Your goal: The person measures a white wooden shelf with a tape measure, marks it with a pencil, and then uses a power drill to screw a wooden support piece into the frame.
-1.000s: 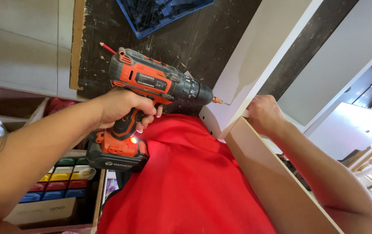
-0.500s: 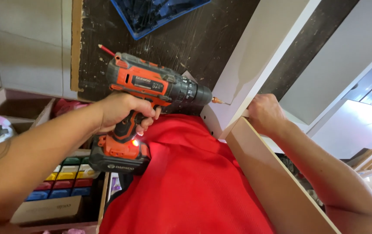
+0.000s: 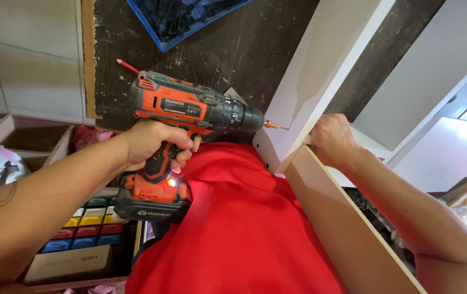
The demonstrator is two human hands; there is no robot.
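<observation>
Below us we see a dark, scratched worktop (image 3: 211, 65) with a blue tray (image 3: 190, 13) of small dark parts lying at its far edge. To the left we find pale panelled cabinet fronts (image 3: 32, 60) and an open wooden box (image 3: 21, 139). Nearer to us sits a case of small coloured bins (image 3: 89, 228), yellow, red and blue in rows. On the right we make out white shelving boards (image 3: 440, 71), brightly lit.

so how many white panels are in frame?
3. One white panel runs diagonally at centre, the cordless drill in the left hand tipped against it. A second panel butts it under the right hand. A third lies upper right. More may be hidden.
</observation>
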